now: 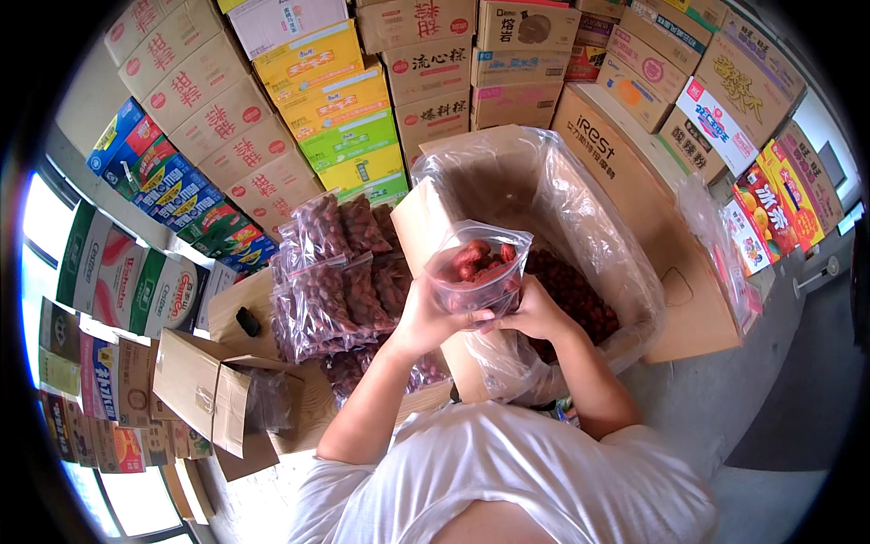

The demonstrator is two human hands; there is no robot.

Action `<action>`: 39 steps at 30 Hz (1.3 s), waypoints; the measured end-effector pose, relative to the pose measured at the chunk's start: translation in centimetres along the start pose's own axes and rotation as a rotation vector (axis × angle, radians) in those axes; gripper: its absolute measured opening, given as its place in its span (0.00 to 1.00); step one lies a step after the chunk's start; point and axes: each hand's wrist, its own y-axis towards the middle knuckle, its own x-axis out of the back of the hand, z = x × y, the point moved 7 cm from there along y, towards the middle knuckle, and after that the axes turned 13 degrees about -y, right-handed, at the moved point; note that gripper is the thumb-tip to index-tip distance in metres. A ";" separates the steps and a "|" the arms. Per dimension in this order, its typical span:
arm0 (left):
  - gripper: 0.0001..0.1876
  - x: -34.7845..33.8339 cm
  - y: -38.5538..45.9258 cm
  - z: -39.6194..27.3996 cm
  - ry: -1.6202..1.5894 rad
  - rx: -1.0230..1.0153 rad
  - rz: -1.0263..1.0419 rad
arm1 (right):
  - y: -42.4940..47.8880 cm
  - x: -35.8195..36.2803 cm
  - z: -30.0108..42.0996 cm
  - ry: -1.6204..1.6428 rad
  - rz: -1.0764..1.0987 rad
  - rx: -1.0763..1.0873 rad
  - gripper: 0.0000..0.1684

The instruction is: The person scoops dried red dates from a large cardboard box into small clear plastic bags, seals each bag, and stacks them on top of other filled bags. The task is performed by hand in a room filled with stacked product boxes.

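Both hands hold up a clear plastic bag point(476, 272) with dried red dates in its lower part and its mouth spread wide. My left hand point(431, 313) grips its left side and underside, and my right hand point(537, 309) its right side. A rounded clear rim shows inside the bag; whether it is a separate cup I cannot tell. Beneath and behind the hands stands a large cardboard box point(428, 211) lined with a clear plastic sheet point(598, 231), with many loose red dates point(578, 292) at its bottom. Left of it lie stacked filled zip bags of dates point(326, 292).
An open small carton point(204, 387) with clear bags point(268, 401) stands at the left on a wooden table point(306, 435), near a small black object point(248, 321). Stacked cartons point(217, 122) rise behind. A long cardboard box point(632, 170) flanks the lined box on the right.
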 end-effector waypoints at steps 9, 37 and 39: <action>0.44 0.1 0.1 -0.9 -0.126 -0.051 -0.006 | -0.9 1.3 -0.2 -0.096 0.009 -0.017 0.40; 0.43 1.2 0.2 -0.6 -0.243 -0.047 -0.022 | -1.0 3.3 1.2 -0.327 -0.169 0.128 0.16; 0.43 0.9 0.2 -1.2 -0.212 -0.054 -0.026 | -1.2 3.4 1.4 -0.360 -0.250 0.173 0.14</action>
